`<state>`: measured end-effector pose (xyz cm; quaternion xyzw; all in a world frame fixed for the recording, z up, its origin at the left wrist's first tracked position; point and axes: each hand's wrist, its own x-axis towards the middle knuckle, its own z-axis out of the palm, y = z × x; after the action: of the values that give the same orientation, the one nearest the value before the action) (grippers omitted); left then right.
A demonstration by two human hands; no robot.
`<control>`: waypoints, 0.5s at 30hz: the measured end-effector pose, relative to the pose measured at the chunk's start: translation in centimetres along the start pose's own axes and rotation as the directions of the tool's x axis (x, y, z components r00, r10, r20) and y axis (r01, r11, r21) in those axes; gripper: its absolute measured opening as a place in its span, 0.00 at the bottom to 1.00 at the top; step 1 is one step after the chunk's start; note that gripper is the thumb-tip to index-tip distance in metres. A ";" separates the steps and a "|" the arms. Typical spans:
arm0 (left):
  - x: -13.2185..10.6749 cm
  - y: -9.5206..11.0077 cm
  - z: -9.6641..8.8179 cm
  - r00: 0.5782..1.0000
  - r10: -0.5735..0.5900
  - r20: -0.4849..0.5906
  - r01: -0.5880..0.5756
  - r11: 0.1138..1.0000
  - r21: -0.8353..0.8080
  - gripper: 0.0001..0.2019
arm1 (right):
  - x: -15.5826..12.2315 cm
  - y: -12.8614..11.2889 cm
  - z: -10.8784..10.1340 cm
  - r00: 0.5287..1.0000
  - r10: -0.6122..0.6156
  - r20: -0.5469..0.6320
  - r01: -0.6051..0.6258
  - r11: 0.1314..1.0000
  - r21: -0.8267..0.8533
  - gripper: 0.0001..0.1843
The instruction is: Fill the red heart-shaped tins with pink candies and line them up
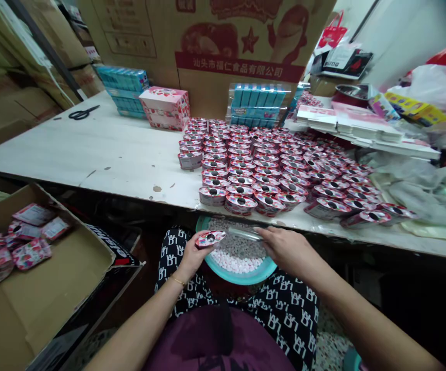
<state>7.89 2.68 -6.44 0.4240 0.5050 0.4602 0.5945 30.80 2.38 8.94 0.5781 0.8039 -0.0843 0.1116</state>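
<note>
My left hand (190,258) grips a small oval printed box (210,238), its top with a dark hole turned up, at the left rim of a turquoise basin (242,281). Small white and pinkish candies (235,262) fill the basin, which sits at my lap. Over them, my right hand (285,245) is closed around one end of a clear tube-like scoop (245,234), pointing left toward the box. Whether the scoop has candies inside I cannot tell. Rows of matching oval boxes (240,190) with holes in their tops stand on the white table (130,149) just ahead.
An open carton (68,268) at the left contains several flat printed packs (32,229). Black scissors (84,112), blue packs (124,87) and a pink strawberry box (167,107) are on the table. Behind stands a large cardboard box (203,72). Stacked cards (362,126) and plastic bags (412,185) lie right.
</note>
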 end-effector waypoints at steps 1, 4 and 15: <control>-0.2 0.7 -0.9 1.000 0.000 -0.018 -0.001 0.999 -0.044 0.25 | -0.5 0.9 0.5 0.999 0.025 -0.021 -0.024 0.999 0.040 0.21; 0.2 3.7 -3.9 0.989 0.076 -0.125 -0.088 0.992 -0.089 0.26 | -1.9 3.5 3.0 0.996 0.072 -0.043 -0.063 0.981 0.183 0.21; 14.7 10.5 -6.0 0.948 0.301 -0.104 -0.289 0.950 0.115 0.27 | -2.4 3.7 9.4 0.991 0.134 0.002 -0.115 0.847 0.519 0.21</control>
<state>1.64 19.57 -0.12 0.4950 0.4926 0.5435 0.4658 35.81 -1.17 0.51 0.6390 0.7141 -0.2803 -0.0564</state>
